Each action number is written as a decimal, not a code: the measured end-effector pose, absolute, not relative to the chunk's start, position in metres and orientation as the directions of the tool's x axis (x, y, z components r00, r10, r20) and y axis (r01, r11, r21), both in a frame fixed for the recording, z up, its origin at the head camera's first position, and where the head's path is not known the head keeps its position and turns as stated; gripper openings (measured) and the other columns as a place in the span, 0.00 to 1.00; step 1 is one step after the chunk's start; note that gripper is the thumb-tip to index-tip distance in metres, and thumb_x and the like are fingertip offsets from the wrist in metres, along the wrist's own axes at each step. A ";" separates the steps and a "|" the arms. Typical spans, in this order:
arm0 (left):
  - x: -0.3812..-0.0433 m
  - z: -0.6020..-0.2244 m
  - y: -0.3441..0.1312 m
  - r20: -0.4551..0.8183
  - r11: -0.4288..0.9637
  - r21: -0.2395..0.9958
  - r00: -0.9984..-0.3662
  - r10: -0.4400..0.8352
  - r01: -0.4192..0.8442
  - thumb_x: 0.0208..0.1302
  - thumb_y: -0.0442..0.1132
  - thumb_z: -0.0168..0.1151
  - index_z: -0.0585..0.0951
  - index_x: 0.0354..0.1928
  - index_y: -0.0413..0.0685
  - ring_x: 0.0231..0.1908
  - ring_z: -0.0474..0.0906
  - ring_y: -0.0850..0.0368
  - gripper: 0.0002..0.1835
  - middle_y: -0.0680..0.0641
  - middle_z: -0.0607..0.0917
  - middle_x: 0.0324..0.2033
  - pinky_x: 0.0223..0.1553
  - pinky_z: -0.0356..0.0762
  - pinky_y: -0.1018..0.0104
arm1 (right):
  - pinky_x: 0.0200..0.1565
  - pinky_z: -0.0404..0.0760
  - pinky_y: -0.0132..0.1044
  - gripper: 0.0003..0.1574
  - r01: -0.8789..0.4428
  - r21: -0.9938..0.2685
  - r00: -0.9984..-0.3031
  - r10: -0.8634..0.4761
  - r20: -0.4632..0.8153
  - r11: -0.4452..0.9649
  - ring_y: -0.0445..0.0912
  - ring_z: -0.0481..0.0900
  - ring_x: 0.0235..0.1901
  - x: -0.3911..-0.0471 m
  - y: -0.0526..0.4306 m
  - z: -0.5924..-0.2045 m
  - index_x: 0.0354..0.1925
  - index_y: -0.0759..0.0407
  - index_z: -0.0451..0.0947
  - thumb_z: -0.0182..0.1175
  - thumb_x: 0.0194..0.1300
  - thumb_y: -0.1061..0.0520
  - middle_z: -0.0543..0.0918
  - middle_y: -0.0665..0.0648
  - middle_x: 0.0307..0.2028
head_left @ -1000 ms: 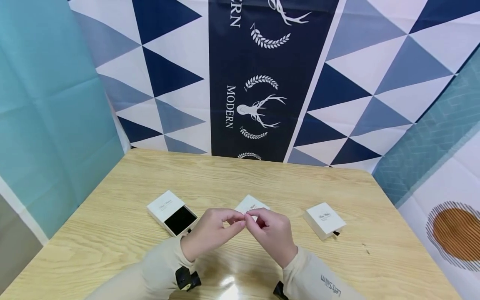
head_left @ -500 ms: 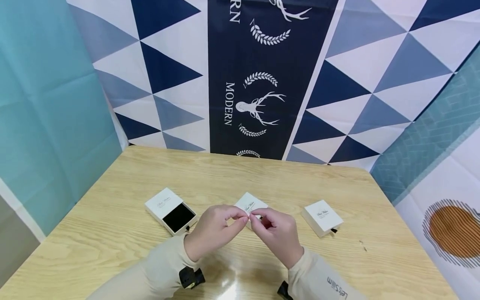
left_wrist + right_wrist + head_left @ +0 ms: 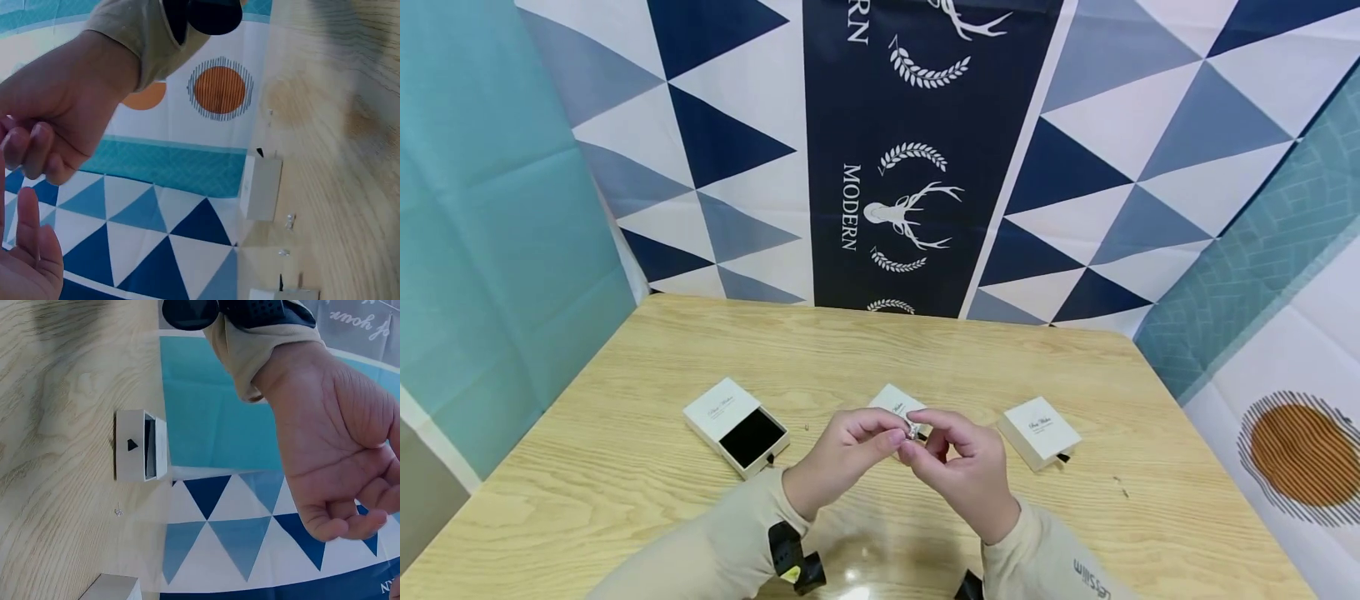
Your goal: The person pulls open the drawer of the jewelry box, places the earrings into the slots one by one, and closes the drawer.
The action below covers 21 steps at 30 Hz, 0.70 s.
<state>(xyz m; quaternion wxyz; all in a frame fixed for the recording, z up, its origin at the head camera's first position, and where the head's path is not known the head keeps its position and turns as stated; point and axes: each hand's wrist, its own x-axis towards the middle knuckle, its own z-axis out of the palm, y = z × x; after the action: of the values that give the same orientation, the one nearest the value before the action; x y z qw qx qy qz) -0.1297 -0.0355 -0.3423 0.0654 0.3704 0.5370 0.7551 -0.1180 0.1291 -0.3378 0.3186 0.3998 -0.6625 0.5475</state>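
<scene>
In the head view my left hand (image 3: 844, 458) pinches a tiny shiny silvery piece of jewellery (image 3: 913, 431) between thumb and forefinger. Its exact kind is too small to tell. From the other side, the thumb and forefinger of my right hand (image 3: 970, 471) curl round the same piece, leaving a small gap on the right. Behind the hands lies a white lidded box (image 3: 889, 398), partly hidden by them. Neither wrist view shows the piece; the left wrist view has the right hand (image 3: 75, 94), and the right wrist view the left hand (image 3: 337, 437).
A white drawer box (image 3: 721, 408), pulled out to show a black lining (image 3: 751, 437), stands at left on the wooden table (image 3: 760, 333). Another white box (image 3: 1041, 429) with a black tab stands at right. Small glittering bits (image 3: 290, 220) lie on the table near the boxes.
The fingertips of both hands have moved from a tight meeting point to slightly apart, with the silvery piece now showing between them. Both hands have shifted a little right. The boxes stay put.
</scene>
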 end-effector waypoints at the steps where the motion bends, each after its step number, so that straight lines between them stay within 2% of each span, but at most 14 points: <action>1: -0.129 -0.343 -0.035 0.484 -0.417 0.861 -0.719 0.499 0.291 0.68 0.48 0.58 0.70 0.40 0.13 0.37 0.77 0.67 0.32 0.62 0.82 0.32 0.43 0.77 0.68 | 0.14 0.64 0.25 0.16 -0.882 -0.463 -0.472 -0.176 0.864 0.089 0.39 0.63 0.12 -0.118 0.128 -0.338 0.40 0.68 0.79 0.64 0.63 0.55 0.69 0.53 0.12; 7: -0.129 -0.348 -0.034 0.482 -0.433 0.858 -0.724 0.493 0.277 0.68 0.50 0.57 0.68 0.40 0.12 0.35 0.76 0.67 0.35 0.61 0.81 0.30 0.43 0.76 0.69 | 0.14 0.64 0.25 0.17 -0.891 -0.440 -0.452 -0.148 0.879 0.108 0.40 0.63 0.12 -0.119 0.127 -0.340 0.38 0.68 0.79 0.64 0.63 0.53 0.68 0.53 0.11; 15: -0.127 -0.350 -0.032 0.508 -0.466 0.839 -0.713 0.483 0.282 0.68 0.51 0.56 0.68 0.39 0.12 0.36 0.76 0.68 0.36 0.62 0.82 0.32 0.43 0.76 0.70 | 0.13 0.64 0.24 0.12 -0.897 -0.434 -0.442 -0.153 0.884 0.083 0.39 0.62 0.10 -0.119 0.126 -0.340 0.38 0.64 0.81 0.65 0.62 0.54 0.68 0.52 0.10; 21: -0.128 -0.351 -0.033 0.488 -0.455 0.848 -0.734 0.472 0.271 0.67 0.53 0.57 0.67 0.38 0.11 0.35 0.76 0.68 0.38 0.62 0.82 0.30 0.44 0.75 0.70 | 0.14 0.65 0.23 0.14 -0.901 -0.423 -0.433 -0.151 0.889 0.092 0.39 0.63 0.10 -0.119 0.124 -0.339 0.33 0.68 0.80 0.64 0.63 0.55 0.70 0.52 0.10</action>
<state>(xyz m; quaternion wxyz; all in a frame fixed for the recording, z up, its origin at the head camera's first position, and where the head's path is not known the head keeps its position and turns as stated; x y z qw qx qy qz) -0.1284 -0.0325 -0.3512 0.0650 0.3585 0.5178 0.7740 -0.1188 0.1245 -0.3394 0.3477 0.4033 -0.6522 0.5396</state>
